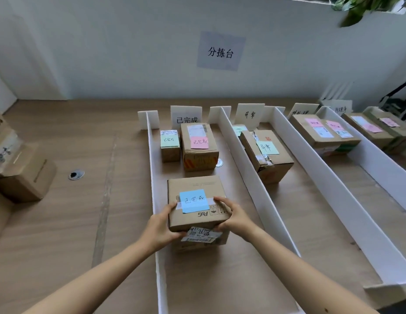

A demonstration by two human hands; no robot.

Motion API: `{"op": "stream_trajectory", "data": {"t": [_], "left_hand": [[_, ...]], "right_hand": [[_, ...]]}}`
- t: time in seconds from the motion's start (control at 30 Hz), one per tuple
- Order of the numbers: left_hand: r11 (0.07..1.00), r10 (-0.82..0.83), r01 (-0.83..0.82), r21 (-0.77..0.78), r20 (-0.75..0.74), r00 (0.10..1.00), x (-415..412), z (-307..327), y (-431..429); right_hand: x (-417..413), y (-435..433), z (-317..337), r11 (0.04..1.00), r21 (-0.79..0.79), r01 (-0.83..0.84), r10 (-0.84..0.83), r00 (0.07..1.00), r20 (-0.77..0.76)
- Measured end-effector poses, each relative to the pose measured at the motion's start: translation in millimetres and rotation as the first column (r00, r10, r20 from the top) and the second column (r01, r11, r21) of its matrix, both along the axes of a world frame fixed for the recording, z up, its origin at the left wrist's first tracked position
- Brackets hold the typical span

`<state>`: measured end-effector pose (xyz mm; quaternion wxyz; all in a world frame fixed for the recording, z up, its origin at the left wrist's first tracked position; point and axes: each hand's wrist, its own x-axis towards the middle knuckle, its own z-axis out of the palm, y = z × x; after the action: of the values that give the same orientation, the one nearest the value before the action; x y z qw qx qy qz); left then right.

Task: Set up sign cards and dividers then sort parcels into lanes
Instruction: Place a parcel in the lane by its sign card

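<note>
A cardboard box [195, 184] is being held in the leftmost lane, near its open front end, between the left divider [152, 177] and the right divider [249, 177]. It is being clamped at its near corners by the left hand [160, 227] and the right hand [235, 217], fingers curled over the edges. Trouble is being risked if it is pushed askew: the thin left divider, just beside it, could be knocked out of line. The box is being shown as plain brown and taped, a blue note [194, 200] stuck on top, a peeling label [201, 234] on its front.
</note>
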<state>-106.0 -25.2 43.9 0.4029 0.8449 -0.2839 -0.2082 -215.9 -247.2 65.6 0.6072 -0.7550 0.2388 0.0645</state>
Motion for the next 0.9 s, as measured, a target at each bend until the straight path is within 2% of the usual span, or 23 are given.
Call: {"op": "stream_trajectory", "data": {"t": [0.23, 0.37, 0.6, 0.73, 0.9], "left_hand": [[0.998, 0.065, -0.066, 0.021, 0.042, 0.997, 5.5, -14.0, -15.2], [0.991, 0.097, -0.111, 0.08, 0.16, 0.982, 15.4, -24.3, -17.6], [0.948, 0.094, -0.188, 0.257, 0.341, 0.936, 35.9, -20.0, -26.2], [0.923, 0.077, -0.206, 0.326, 0.37, 0.926, 45.9, -13.1, -31.6], [0.918, 0.114, -0.235, 0.318, 0.356, 0.927, 55.1, -10.9, -35.4]], "right_hand": [[17.3, -16.8, -21.0, 1.0, 0.011, -0.016, 0.016, 1.0, 0.017], [24.6, -22.0, -30.9, 0.998, -0.042, -0.035, 0.036, 0.999, 0.032], [48.0, -31.6, -33.4, 0.998, -0.046, -0.042, 0.044, 0.998, 0.038], [64.4, -35.7, -33.5, 0.998, -0.053, -0.028, 0.031, 0.999, 0.042], [80.2, -39.8, -34.0, 0.998, -0.052, -0.029, 0.031, 0.999, 0.043]]}}
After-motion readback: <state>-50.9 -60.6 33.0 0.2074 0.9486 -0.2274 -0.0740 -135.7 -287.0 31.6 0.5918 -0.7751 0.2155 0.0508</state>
